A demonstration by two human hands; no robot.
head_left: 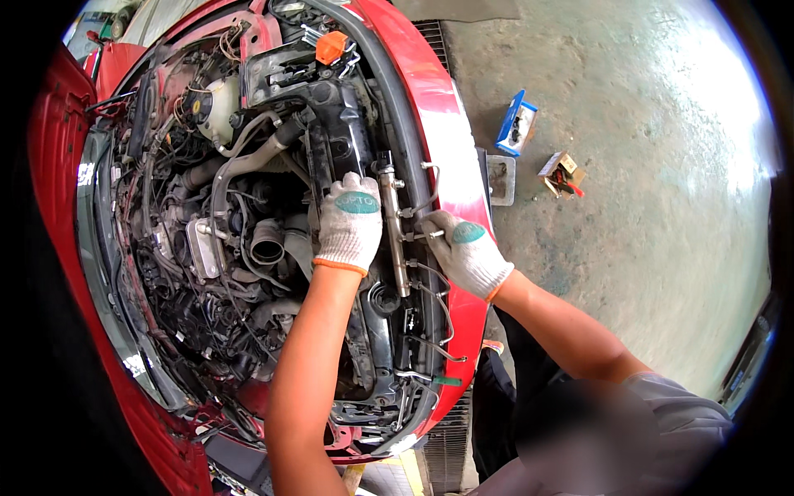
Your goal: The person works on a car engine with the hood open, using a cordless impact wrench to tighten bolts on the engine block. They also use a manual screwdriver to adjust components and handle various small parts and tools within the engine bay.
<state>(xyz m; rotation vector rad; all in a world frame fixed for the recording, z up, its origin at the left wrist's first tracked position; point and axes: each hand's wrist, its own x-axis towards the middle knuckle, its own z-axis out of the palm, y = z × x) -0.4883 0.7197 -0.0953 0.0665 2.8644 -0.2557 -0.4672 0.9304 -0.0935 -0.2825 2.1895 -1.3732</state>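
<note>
A slim metal fuel rail point(393, 223) lies along the front of the open engine bay, with several thin bent metal pipes point(447, 310) beside it. My right hand point(470, 252), in a white knit glove with a green print, has its fingers closed on a short metal pipe point(429, 236) at the rail's side. Just left of the rail is my left hand point(351, 221), gloved alike. Its fingers are curled down over the black front panel point(341, 124), and whatever they may hold is hidden beneath the glove.
Hoses and an open round duct point(267, 243) fill the engine bay to the left. An orange piece point(332, 47) sits among tools at the far end. The red front bumper point(442, 124) curves past the rail. A blue box point(517, 124), a carton point(562, 172) and a grey tray point(501, 180) are on the floor.
</note>
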